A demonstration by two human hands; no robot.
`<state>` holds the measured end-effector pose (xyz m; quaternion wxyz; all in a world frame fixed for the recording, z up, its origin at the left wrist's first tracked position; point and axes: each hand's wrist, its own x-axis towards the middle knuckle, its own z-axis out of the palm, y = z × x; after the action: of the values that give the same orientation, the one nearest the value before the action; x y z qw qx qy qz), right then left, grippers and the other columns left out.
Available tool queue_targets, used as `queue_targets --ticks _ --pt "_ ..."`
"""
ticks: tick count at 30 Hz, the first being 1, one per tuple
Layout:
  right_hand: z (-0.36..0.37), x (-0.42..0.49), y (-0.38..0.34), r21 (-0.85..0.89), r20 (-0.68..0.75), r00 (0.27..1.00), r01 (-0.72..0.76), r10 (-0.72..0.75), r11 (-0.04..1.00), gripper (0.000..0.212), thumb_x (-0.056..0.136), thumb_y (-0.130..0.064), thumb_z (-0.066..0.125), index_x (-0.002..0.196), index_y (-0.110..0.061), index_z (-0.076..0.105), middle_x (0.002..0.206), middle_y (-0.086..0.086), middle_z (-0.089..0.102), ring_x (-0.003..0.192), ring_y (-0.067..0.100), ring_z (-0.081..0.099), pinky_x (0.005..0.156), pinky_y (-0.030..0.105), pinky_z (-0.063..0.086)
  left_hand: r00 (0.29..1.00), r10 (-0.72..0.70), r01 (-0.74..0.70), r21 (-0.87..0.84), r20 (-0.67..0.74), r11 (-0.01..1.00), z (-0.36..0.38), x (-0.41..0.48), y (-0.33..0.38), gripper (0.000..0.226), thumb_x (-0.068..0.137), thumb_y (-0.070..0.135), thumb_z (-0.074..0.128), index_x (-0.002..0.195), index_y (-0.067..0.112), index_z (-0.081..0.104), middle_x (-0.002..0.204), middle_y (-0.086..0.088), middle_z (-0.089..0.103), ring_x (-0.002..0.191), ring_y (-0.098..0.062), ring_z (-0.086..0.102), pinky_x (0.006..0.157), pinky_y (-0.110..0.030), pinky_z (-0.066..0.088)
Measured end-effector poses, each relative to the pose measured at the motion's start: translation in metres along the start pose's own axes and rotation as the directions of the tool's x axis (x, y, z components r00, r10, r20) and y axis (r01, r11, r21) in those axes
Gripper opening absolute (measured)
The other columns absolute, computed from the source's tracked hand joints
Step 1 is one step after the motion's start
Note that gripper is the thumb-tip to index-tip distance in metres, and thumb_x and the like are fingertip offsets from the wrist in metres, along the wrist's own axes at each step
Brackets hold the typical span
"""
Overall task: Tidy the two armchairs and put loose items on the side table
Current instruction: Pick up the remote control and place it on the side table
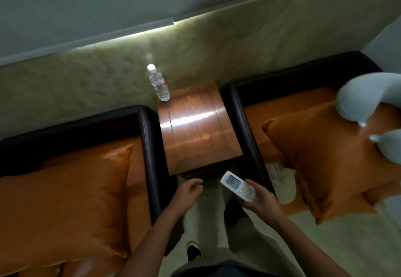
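Note:
A wooden side table (199, 131) stands between two armchairs with dark frames and orange cushions. The left armchair (147, 137) holds one orange cushion (71, 200). On the right armchair (240, 111) lie an orange cushion (321, 159) and a grey neck pillow (368, 107). A clear water bottle (159, 83) stands at the table's far left corner. My right hand (258, 198) grips a white remote control (237, 186) just in front of the table's near edge. My left hand (191, 187) hovers loosely curled, holding nothing, beside it.
A greenish padded wall panel (217, 48) runs behind the chairs and table. Pale floor (325, 239) lies in front of the right armchair. My legs and a dark shoe (193, 253) are below, between the two chairs.

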<state>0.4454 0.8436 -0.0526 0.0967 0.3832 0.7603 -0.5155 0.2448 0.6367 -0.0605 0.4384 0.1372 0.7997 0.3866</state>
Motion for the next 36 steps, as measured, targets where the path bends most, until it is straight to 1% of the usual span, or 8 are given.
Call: queue_targets --ticks 5,9,12,15,20,27,31,36 --pt "-0.055 0.095 -0.072 -0.063 0.128 0.979 0.168 -0.159 0.984 0.062 0.078 -0.015 0.083 0.127 -0.040 0.052 0.116 -0.023 0.060 0.105 -0.006 0.062 0.085 0.009 0.050 0.997 -0.002 -0.011 -0.179 -0.075 0.984 -0.009 0.065 0.068 0.051 0.094 0.013 0.067 0.140 0.025 0.048 0.123 0.000 0.065 0.107 -0.006 0.063 0.086 -0.012 0.048" --pt "-0.080 0.179 -0.115 -0.149 0.233 0.934 0.309 -0.271 0.939 0.063 0.075 -0.021 0.084 0.131 -0.033 0.059 0.117 -0.016 0.064 0.105 0.000 0.063 0.092 0.025 0.055 0.999 0.005 -0.022 -0.324 -0.052 0.946 -0.014 0.120 0.113 0.084 0.085 0.000 0.075 0.146 0.031 0.027 0.136 0.010 0.052 0.115 0.007 0.056 0.090 -0.016 0.051" --pt "-0.084 0.233 -0.136 -0.234 0.294 0.909 0.369 -0.296 0.899 0.071 0.072 -0.022 0.080 0.139 -0.026 0.058 0.118 -0.012 0.063 0.107 0.008 0.061 0.094 0.033 0.055 0.992 -0.001 -0.046 -0.375 -0.124 0.926 -0.021 0.155 0.130 0.089 0.082 0.006 0.081 0.151 0.030 0.030 0.138 0.006 0.057 0.120 -0.004 0.060 0.095 -0.024 0.053" --pt "-0.078 0.280 -0.149 -0.278 0.349 0.876 0.435 -0.332 0.857 0.072 0.075 -0.023 0.079 0.142 -0.029 0.054 0.117 -0.010 0.061 0.106 0.007 0.056 0.088 0.024 0.050 0.981 -0.010 -0.071 -0.408 -0.192 0.910 -0.034 0.192 0.135 0.086 0.080 0.000 0.080 0.150 0.026 0.037 0.128 0.003 0.063 0.110 -0.008 0.066 0.085 -0.023 0.057" --pt "-0.052 0.354 -0.155 -0.313 0.362 0.859 0.477 -0.362 0.821 0.071 0.080 -0.032 0.076 0.145 -0.032 0.048 0.129 -0.006 0.053 0.115 0.013 0.047 0.098 0.030 0.045 0.963 0.000 -0.133 -0.474 -0.270 0.871 -0.058 0.261 0.116 0.075 0.075 -0.009 0.080 0.135 0.027 0.051 0.119 0.000 0.067 0.105 -0.013 0.069 0.077 -0.026 0.058" --pt "-0.009 0.435 -0.159 -0.294 0.210 0.911 0.405 -0.355 0.866 0.070 0.081 -0.029 0.079 0.144 -0.024 0.049 0.125 -0.007 0.041 0.123 0.014 0.043 0.109 0.031 0.039 0.947 -0.063 -0.147 -0.599 -0.316 0.787 -0.095 0.354 0.085 0.071 0.072 -0.022 0.074 0.123 0.024 0.057 0.106 0.001 0.071 0.096 -0.009 0.070 0.078 -0.022 0.056" --pt "0.015 0.472 -0.167 -0.256 0.055 0.929 0.366 -0.365 0.895 0.069 0.084 -0.026 0.079 0.146 -0.019 0.049 0.127 -0.003 0.046 0.125 0.015 0.044 0.111 0.026 0.034 0.932 -0.043 -0.196 -0.599 -0.360 0.777 -0.115 0.397 0.077 0.075 0.075 -0.020 0.072 0.135 0.020 0.050 0.117 -0.002 0.069 0.099 -0.009 0.070 0.089 -0.026 0.055" --pt "0.029 0.502 -0.171 -0.236 0.002 0.919 0.384 -0.394 0.893 0.069 0.080 -0.021 0.083 0.143 -0.014 0.054 0.126 -0.003 0.051 0.125 0.017 0.047 0.104 0.003 0.020 0.918 -0.046 -0.212 -0.586 -0.393 0.782 -0.125 0.419 0.076 0.080 0.080 -0.014 0.073 0.144 0.024 0.042 0.120 0.002 0.070 0.102 -0.009 0.071 0.094 -0.030 0.054"
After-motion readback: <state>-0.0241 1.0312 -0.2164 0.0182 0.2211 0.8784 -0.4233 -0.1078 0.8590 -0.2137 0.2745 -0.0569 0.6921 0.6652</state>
